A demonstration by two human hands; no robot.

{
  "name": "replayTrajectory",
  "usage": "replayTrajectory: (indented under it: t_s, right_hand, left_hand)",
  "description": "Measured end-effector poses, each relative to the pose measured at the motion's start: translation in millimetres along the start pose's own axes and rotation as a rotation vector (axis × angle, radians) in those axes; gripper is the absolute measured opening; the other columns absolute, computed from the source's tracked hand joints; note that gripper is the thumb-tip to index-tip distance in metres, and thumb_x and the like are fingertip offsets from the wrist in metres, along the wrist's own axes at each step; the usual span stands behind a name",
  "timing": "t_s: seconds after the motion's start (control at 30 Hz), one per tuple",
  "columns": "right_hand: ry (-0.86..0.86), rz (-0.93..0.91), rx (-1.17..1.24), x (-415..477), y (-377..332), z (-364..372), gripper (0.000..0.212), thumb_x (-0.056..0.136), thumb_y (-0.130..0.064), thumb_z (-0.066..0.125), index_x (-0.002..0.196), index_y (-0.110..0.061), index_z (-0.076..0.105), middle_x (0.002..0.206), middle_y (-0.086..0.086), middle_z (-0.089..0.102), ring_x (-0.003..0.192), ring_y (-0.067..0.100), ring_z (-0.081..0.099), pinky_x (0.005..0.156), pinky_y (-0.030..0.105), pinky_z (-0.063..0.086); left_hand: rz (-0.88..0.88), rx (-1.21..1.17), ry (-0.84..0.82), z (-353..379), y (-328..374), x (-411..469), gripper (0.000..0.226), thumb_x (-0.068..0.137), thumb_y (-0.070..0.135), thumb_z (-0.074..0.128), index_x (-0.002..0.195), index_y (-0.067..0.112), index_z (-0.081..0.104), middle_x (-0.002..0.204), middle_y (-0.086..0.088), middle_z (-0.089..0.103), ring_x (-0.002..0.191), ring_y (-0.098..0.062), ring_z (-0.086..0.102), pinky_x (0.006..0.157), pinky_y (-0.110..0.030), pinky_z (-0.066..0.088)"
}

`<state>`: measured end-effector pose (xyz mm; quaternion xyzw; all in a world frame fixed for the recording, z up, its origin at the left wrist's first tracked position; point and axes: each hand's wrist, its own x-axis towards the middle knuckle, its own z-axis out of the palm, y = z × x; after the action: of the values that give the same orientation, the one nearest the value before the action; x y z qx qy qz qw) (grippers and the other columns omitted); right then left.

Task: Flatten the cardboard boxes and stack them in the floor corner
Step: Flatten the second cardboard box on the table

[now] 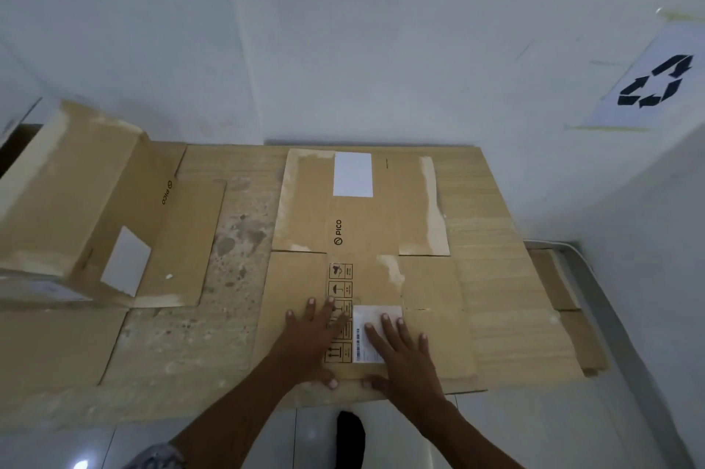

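fingers spread wide and flat, the left hand [316, 335] lies palm down over the printed handling symbols while the right hand [400, 346] lies palm down across the white shipping label [375, 331], thumbs near the near edge; neither hand pinches anything, both simply bear on the flattened pico box [362, 270]. that box lies open and flat on top of the wide cardboard stack [496, 277] laid on the floor in the corner where the white walls [343, 48] meet. to do this step well, i judge the press should travel outward from the middle fold toward the flaps, so the creases lie down and no panel springs up, with weight kept over the seam rather than on one side. to the left, a second box [76, 193] is only half collapsed, one panel rising off the floor, and it likely comes next. the stack's near edge sits just before the pale floor tiles [534, 430], its far edge against the wall, its right edge near a metal floor rail [610, 316]. open room lies mostly near and left; a recycling sign [656, 83] hangs on the right wall.
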<state>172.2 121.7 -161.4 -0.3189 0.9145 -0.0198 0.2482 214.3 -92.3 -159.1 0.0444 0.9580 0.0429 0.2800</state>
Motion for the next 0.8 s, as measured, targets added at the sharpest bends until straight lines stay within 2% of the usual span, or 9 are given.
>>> replayTrajectory:
  t_s: [0.27, 0.4, 0.43, 0.5, 0.53, 0.6, 0.63, 0.73, 0.8]
  right_hand:
    - [-0.072, -0.031, -0.069, -4.8, 4.3, -10.0, 0.089, 0.089, -0.062, 0.049, 0.153, -0.035, -0.007, 0.164, 0.003, -0.011, 0.150, 0.032, -0.005, 0.116, 0.060, 0.007]
    - [-0.034, 0.010, -0.073, -17.5, 3.4, 2.2, 0.098, 0.067, -0.085, 0.041, 0.148, -0.032, 0.035, 0.155, 0.004, 0.031, 0.133, 0.033, 0.049, 0.092, 0.057, 0.047]
    - [-0.028, -0.011, -0.100, -18.0, 2.6, 6.7, 0.102, 0.064, -0.087, 0.042, 0.149, -0.031, 0.034, 0.155, 0.004, 0.029, 0.134, 0.032, 0.046, 0.092, 0.058, 0.047]
    - [-0.001, -0.095, -0.147, -21.5, 2.3, 12.2, 0.108, 0.068, -0.077, 0.059, 0.154, -0.034, 0.009, 0.161, 0.004, 0.005, 0.146, 0.032, 0.016, 0.104, 0.065, 0.031]
    - [0.013, -0.098, -0.159, -20.8, 3.0, 14.0, 0.120, 0.063, -0.068, 0.073, 0.155, -0.033, 0.003, 0.162, 0.006, 0.008, 0.146, 0.033, 0.016, 0.104, 0.065, 0.032]
    - [-0.063, -0.007, -0.083, -19.9, 1.0, 18.6, 0.144, 0.042, -0.055, 0.090, 0.155, -0.028, 0.005, 0.153, 0.009, 0.041, 0.133, 0.036, 0.047, 0.088, 0.061, 0.049]
    - [-0.085, 0.004, -0.091, -19.1, -0.3, 16.8, 0.143, 0.045, -0.049, 0.091, 0.155, -0.028, 0.001, 0.151, 0.009, 0.043, 0.131, 0.037, 0.049, 0.087, 0.061, 0.049]
    - [-0.075, -0.059, -0.144, -27.0, -1.6, 7.1, 0.100, 0.089, -0.019, 0.063, 0.152, -0.034, -0.014, 0.165, 0.006, -0.004, 0.149, 0.038, 0.003, 0.112, 0.065, 0.018]
    - [-0.071, -0.061, -0.163, -30.8, -1.1, 3.8, 0.092, 0.092, -0.014, 0.056, 0.153, -0.033, -0.011, 0.164, 0.004, -0.012, 0.150, 0.035, -0.006, 0.116, 0.062, 0.011]
  left_hand:
    - [0.002, 0.126, -0.090, -19.8, 16.2, 1.7, 0.124, 0.071, 0.052, 0.078, 0.153, 0.009, -0.005, 0.157, -0.030, -0.009, 0.140, -0.058, 0.004, 0.105, -0.071, 0.024]
    - [-0.013, 0.113, -0.094, -4.8, 22.2, -8.8, 0.122, 0.074, 0.056, 0.073, 0.153, 0.012, -0.010, 0.157, -0.027, -0.017, 0.141, -0.057, -0.004, 0.103, -0.074, 0.021]
    - [-0.008, 0.105, -0.095, -1.0, 22.7, -12.3, 0.126, 0.072, 0.059, 0.073, 0.152, 0.012, -0.011, 0.157, -0.027, -0.019, 0.141, -0.056, -0.006, 0.103, -0.075, 0.021]
    - [-0.003, 0.106, -0.100, 3.8, 23.8, -17.8, 0.132, 0.067, 0.060, 0.076, 0.152, 0.012, -0.013, 0.156, -0.026, -0.021, 0.141, -0.056, -0.008, 0.101, -0.076, 0.022]
    - [-0.006, 0.122, -0.099, 4.7, 25.2, -19.5, 0.132, 0.067, 0.054, 0.079, 0.152, 0.012, -0.014, 0.156, -0.026, -0.021, 0.141, -0.056, -0.008, 0.100, -0.076, 0.024]
    - [-0.035, 0.142, -0.127, 3.9, 30.1, -21.8, 0.131, 0.069, 0.042, 0.083, 0.152, 0.012, -0.014, 0.156, -0.026, -0.021, 0.141, -0.056, -0.008, 0.100, -0.076, 0.025]
    - [-0.045, 0.135, -0.144, 3.5, 32.6, -22.4, 0.131, 0.069, 0.039, 0.084, 0.152, 0.011, -0.015, 0.156, -0.026, -0.022, 0.140, -0.057, -0.008, 0.100, -0.076, 0.025]
    - [-0.034, 0.117, -0.163, -1.2, 34.7, -26.8, 0.132, 0.069, 0.036, 0.085, 0.152, 0.010, -0.014, 0.156, -0.027, -0.021, 0.140, -0.057, -0.006, 0.101, -0.075, 0.027]
    - [-0.008, 0.103, -0.157, -5.0, 32.5, -31.9, 0.130, 0.069, 0.037, 0.084, 0.152, 0.011, -0.012, 0.157, -0.027, -0.019, 0.141, -0.056, -0.003, 0.102, -0.073, 0.028]
